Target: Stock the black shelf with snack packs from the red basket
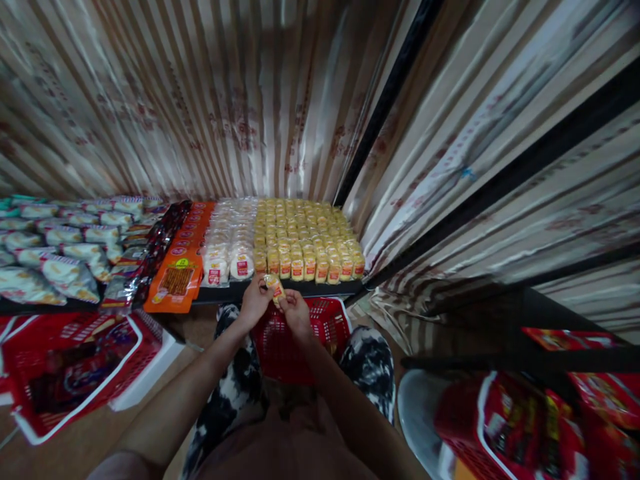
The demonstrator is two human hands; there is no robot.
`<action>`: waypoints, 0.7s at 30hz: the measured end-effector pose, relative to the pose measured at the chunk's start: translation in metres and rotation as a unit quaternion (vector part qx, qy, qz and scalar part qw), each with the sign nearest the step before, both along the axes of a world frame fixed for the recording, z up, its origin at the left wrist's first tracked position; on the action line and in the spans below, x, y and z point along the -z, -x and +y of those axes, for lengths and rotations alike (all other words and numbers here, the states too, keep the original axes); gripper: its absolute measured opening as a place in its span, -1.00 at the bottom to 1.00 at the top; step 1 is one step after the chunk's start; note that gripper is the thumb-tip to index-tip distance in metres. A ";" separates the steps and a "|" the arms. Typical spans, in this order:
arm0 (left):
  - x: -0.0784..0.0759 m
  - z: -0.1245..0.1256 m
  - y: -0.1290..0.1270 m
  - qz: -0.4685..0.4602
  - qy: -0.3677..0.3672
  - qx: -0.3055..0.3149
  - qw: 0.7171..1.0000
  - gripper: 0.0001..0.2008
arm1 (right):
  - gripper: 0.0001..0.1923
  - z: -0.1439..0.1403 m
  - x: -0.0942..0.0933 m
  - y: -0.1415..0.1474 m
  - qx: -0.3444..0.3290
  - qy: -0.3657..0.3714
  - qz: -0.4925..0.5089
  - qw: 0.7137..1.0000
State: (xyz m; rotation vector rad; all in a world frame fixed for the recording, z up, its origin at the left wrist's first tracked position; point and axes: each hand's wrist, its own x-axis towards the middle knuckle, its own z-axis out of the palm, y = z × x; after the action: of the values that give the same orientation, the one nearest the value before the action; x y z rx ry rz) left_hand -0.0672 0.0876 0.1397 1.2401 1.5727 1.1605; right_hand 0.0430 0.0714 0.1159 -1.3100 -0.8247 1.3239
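Note:
Between my two hands is a small yellow snack packet (275, 288) in clear wrapping with a red and white label. My left hand (257, 301) pinches its left side, and my right hand (296, 312) grips the lower right side. Just beneath my hands a red plastic basket (330, 320) stands between my knees, with a little yellow showing inside at its right. Beyond my fingers, rows of like yellow packets (310, 247) stand close together on a dark shelf (320, 289). White round packets (243, 263) line up to their left.
Orange snack bags (175, 277), dark shiny packets (125, 277) and white bags (70, 273) fill the shelf's left. A red basket (120, 387) of packets sits below left, another (460, 420) at lower right beside a grey stool-like object (420, 413). Striped curtains (225, 100) and black poles (395, 87) enclose the shelf.

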 end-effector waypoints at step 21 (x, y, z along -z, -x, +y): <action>-0.013 0.016 -0.020 0.140 -0.017 0.015 0.990 -0.74 | -0.65 0.015 0.008 -0.004 0.050 -0.071 -0.233 0.969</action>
State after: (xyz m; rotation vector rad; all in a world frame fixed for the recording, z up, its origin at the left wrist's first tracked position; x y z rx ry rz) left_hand -0.0471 0.1033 0.1525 1.4950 1.7352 1.0307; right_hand 0.0473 0.0867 0.1081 -1.5493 -1.1353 0.8675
